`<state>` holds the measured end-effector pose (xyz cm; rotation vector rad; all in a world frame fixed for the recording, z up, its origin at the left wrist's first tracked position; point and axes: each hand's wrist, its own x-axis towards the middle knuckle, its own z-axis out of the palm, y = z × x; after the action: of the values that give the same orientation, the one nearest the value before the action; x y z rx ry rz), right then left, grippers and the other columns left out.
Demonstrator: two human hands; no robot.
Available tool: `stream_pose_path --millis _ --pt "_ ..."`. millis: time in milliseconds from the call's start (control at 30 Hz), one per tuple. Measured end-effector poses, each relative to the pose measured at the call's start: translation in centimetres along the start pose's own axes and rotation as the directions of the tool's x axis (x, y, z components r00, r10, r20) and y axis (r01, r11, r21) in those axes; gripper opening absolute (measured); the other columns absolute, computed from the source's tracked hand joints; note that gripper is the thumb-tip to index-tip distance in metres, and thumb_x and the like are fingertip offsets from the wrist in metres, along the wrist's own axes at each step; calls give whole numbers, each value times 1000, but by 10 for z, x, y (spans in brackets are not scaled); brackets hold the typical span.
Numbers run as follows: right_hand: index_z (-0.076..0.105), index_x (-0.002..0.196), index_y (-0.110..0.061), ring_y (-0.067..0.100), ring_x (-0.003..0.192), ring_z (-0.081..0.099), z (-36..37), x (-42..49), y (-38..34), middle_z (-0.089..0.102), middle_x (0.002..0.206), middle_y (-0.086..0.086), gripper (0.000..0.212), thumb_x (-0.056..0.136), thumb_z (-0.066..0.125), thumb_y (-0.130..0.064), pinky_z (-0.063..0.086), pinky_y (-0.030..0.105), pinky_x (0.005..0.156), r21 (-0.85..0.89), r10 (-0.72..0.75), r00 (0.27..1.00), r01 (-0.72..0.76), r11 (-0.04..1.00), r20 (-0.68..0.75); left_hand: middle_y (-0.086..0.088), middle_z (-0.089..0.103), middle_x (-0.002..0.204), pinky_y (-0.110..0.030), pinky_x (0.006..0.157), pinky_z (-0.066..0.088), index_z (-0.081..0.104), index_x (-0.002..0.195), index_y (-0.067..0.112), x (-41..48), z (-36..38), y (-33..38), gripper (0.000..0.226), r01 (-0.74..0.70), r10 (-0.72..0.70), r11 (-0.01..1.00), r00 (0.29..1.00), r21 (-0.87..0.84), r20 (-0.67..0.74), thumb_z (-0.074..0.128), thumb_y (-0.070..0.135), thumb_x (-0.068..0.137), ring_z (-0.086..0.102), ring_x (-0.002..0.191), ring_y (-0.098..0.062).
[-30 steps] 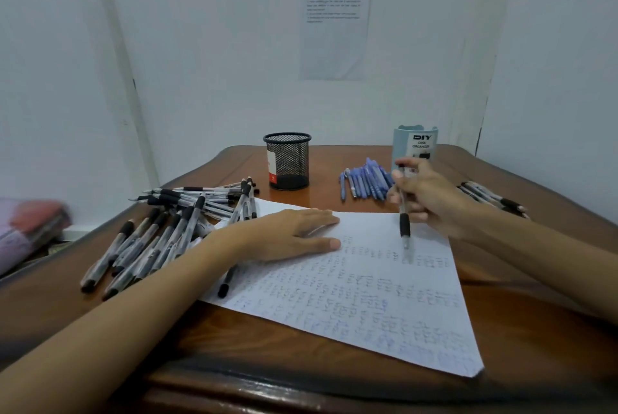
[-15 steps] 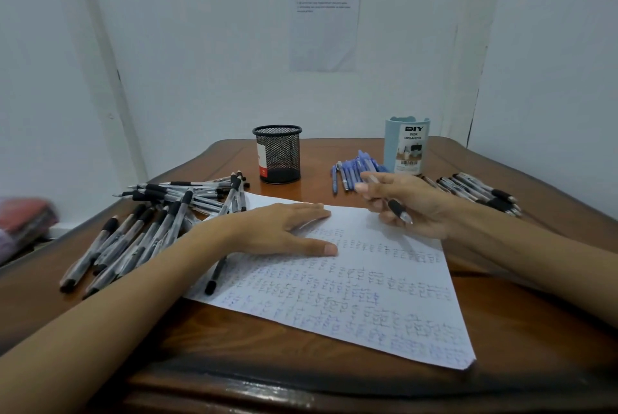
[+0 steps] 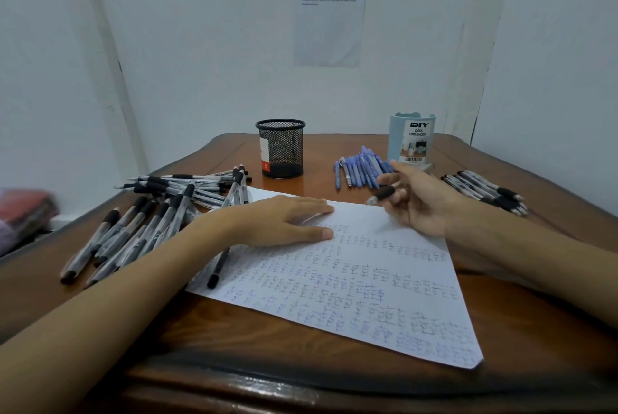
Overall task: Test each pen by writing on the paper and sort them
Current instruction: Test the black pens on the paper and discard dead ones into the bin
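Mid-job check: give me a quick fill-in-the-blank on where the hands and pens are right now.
1. The left hand lies flat on the ____.
2. The right hand holds a pen whose grip is ____.
3. The blue pens lie between the mesh cup and the tub labelled DIY DESK ____.
Missing words: paper; black; ORGANIZER.

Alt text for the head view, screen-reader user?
A person's right hand holds a black-grip pen at the far edge of a scribble-covered paper, while the left hand lies flat on it. On the table, a heap of black pens lies left, a smaller group right, and blue pens lie between a mesh cup and a blue desk organizer.
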<state>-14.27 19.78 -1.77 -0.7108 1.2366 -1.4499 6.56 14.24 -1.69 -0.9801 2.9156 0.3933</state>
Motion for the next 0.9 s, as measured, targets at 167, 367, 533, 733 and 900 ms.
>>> stream_pose_path --millis 167,367,533,733,900 --pt "64 90 -5 14 50 65 2 -7 0 67 64 9 31 89 57 -35 51 20 40 -7 1 994 -1 1000 113 11 18 155 -23 110 16 22 147 30 2 1 -2 55 -19 20 1000 1000 9 -13 33 46 96 20 140 -9" --pt "62 85 -11 7 44 45 11 -7 11 49 56 0 3 87 61 -10 44 17 39 -306 -146 959 218 927 242 10 14 156 -24 111 15 21 148 27 3 1 -2 57 -18 18 1000 1000 21 -7 33 45 96 18 141 -9" --pt "69 81 -10 12 54 58 11 -11 15 64 69 7 21 86 62 -29 47 18 43 -428 -221 898 383 819 381 11 12 156 -22 110 12 20 149 24 4 1 -5 63 17 -16 999 1000 32 -25 35 50 94 16 141 -8" --pt "55 55 -9 4 36 45 16 -4 22 56 44 -4 38 85 66 -29 37 16 40 -611 -359 850 527 591 387 9 14 156 -23 111 12 17 149 24 5 0 -3 63 30 -30 999 999 30 -11 34 49 94 17 141 -10" --pt "54 62 -4 1 37 44 15 -1 24 54 41 -9 36 85 65 -28 35 12 40 -576 -360 828 559 596 431 9 16 156 -26 113 14 19 149 24 5 1 -4 65 24 -23 1000 1000 14 -15 36 51 92 19 141 -9"
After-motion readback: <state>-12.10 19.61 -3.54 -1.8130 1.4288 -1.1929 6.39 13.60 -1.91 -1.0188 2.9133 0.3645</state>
